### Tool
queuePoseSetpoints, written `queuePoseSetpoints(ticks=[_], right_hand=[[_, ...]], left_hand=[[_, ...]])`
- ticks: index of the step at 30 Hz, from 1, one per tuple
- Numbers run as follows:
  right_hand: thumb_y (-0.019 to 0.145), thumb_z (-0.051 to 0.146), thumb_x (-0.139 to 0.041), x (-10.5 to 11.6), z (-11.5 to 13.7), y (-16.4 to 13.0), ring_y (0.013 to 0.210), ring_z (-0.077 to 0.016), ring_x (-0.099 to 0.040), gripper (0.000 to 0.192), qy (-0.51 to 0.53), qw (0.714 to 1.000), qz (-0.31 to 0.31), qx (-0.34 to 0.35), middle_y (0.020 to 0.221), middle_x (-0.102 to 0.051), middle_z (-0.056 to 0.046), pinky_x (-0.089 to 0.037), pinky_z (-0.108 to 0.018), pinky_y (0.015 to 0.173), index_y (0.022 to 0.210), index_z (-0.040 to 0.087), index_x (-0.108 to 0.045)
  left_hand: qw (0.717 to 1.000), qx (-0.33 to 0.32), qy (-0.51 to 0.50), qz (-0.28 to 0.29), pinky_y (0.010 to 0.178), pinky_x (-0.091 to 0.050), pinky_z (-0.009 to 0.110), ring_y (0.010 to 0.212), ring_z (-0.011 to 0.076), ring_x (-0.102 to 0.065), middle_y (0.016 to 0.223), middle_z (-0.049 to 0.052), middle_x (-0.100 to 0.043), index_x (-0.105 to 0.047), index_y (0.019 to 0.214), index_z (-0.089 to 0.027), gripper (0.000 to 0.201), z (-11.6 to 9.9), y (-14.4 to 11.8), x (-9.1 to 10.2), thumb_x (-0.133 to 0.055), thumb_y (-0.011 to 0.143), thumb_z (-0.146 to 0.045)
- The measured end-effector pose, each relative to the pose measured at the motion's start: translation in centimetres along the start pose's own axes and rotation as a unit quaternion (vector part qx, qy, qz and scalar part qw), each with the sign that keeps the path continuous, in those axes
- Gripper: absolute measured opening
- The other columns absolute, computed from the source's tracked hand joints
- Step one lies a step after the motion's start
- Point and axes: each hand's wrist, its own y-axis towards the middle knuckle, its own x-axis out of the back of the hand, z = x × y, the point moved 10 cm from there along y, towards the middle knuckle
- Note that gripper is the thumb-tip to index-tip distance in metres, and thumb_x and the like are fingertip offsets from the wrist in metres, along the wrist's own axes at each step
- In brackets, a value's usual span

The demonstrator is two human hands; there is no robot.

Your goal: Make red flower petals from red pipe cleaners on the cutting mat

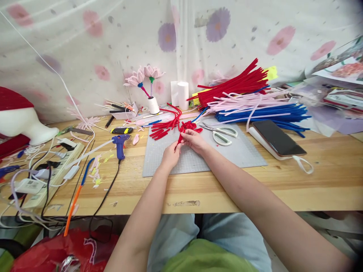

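Nearest: green shirt (210,257), person close against the wooden table (326,181). Grey cutting mat (241,153) on the wood, probably shielding it. Left hand (170,155) and right hand (195,141) meet above the mat, fingertips pinching; the two-handed hold presumably steadies something so thin. Scissors (214,129) near right hand, likely for reach. Smallest: red chenille stem (180,139), between both hands' fingertips, partly hidden.

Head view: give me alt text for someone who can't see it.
The left hand and right hand pinch a red fuzzy piece together over a grey cutting mat. Short red strips and scissors lie beside them. On the wooden table, a blue glue gun is at left, stem bundles behind, a phone at right.
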Motion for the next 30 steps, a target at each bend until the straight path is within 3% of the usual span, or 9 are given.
queuePoseSetpoints(ticks=[7, 11, 14, 17, 20, 24, 27, 30], right_hand=[[0.066, 0.022, -0.066, 3.9, 1.5, 0.2, 0.049, -0.0055, -0.052, 0.025, 0.067, 0.989, -0.125, 0.037, 0.056, -0.054, 0.005, -0.047, -0.019, 0.053, 0.066, 0.019, -0.041], [0.067, 0.023, -0.064, 3.4, 1.4, 0.2, 0.047, -0.0042, -0.048, 0.014, 0.074, 0.995, -0.072, 0.007, 0.060, -0.055, 0.004, -0.041, -0.017, 0.047, 0.071, 0.018, -0.051], [0.065, 0.029, -0.065, 2.1, 1.2, 0.0, 0.043, -0.0022, -0.041, 0.020, 0.019, 1.000, -0.019, -0.007, 0.059, -0.054, 0.004, -0.033, -0.017, 0.041, 0.080, 0.016, -0.060], [0.062, 0.034, -0.067, 1.6, 1.1, -0.2, 0.042, -0.0019, -0.038, 0.027, -0.026, 0.999, -0.020, -0.001, 0.055, -0.052, 0.004, -0.030, -0.017, 0.041, 0.077, 0.012, -0.064], [0.062, 0.038, -0.066, 1.1, 1.1, -0.2, 0.043, -0.0030, -0.040, 0.031, -0.041, 0.999, -0.021, 0.016, 0.053, -0.052, 0.003, -0.030, -0.018, 0.042, 0.077, 0.012, -0.065], [0.064, 0.037, -0.063, 1.5, 1.1, -0.1, 0.041, -0.0039, -0.035, 0.027, -0.052, 0.997, -0.058, 0.026, 0.047, -0.048, 0.003, -0.026, -0.019, 0.039, 0.074, 0.012, -0.065], [0.067, 0.033, -0.059, 2.5, 1.2, 0.0, 0.039, -0.0037, -0.026, 0.021, -0.040, 0.993, -0.110, 0.031, 0.046, -0.046, 0.003, -0.019, -0.020, 0.037, 0.070, 0.012, -0.064], [0.067, 0.030, -0.058, 3.0, 1.3, -0.1, 0.038, -0.0034, -0.022, 0.017, -0.031, 0.988, -0.148, 0.031, 0.046, -0.046, 0.002, -0.015, -0.020, 0.035, 0.066, 0.013, -0.061]], left_hand=[[0.996, 0.012, -0.072, 0.058, 0.053, -0.035, 0.021, 0.051, 0.0093, -0.045, 0.054, -0.003, -0.047, -0.060, 0.100, -0.017, 0.034, 1.2, -0.2, -0.8, -0.035, 0.084, -0.033], [0.990, 0.025, -0.112, 0.084, 0.048, -0.035, 0.021, 0.043, 0.0074, -0.040, 0.054, -0.004, -0.047, -0.060, 0.099, -0.017, 0.033, 1.8, -0.3, -1.2, -0.035, 0.083, -0.033], [0.985, 0.061, -0.124, 0.100, 0.046, -0.037, 0.021, 0.043, 0.0076, -0.044, 0.061, -0.001, -0.054, -0.059, 0.097, -0.017, 0.031, 2.4, -0.4, -1.4, -0.035, 0.083, -0.030], [0.998, 0.064, -0.018, 0.022, 0.057, -0.042, 0.024, 0.058, 0.0113, -0.055, 0.077, 0.003, -0.062, -0.058, 0.094, -0.020, 0.022, 1.7, -0.1, 0.4, -0.044, 0.079, -0.025], [0.992, 0.023, 0.097, -0.081, 0.069, -0.042, 0.028, 0.078, 0.0166, -0.059, 0.092, 0.006, -0.063, -0.057, 0.097, -0.023, 0.023, -0.8, -0.1, 2.3, -0.053, 0.075, -0.026], [0.988, 0.031, 0.128, -0.079, 0.065, -0.041, 0.028, 0.072, 0.0178, -0.060, 0.075, 0.004, -0.065, -0.060, 0.078, -0.022, 0.012, -1.6, 0.2, 1.5, -0.049, 0.078, -0.028], [0.992, 0.087, 0.061, -0.061, 0.059, -0.041, 0.025, 0.058, 0.0143, -0.058, 0.060, 0.001, -0.063, -0.058, 0.068, -0.021, 0.017, 0.2, 0.4, 0.8, -0.048, 0.079, -0.030], [0.989, 0.140, -0.025, -0.041, 0.053, -0.041, 0.024, 0.052, 0.0118, -0.058, 0.061, 0.000, -0.065, -0.056, 0.064, -0.019, 0.018, 2.0, 0.4, 0.0, -0.051, 0.077, -0.032]])
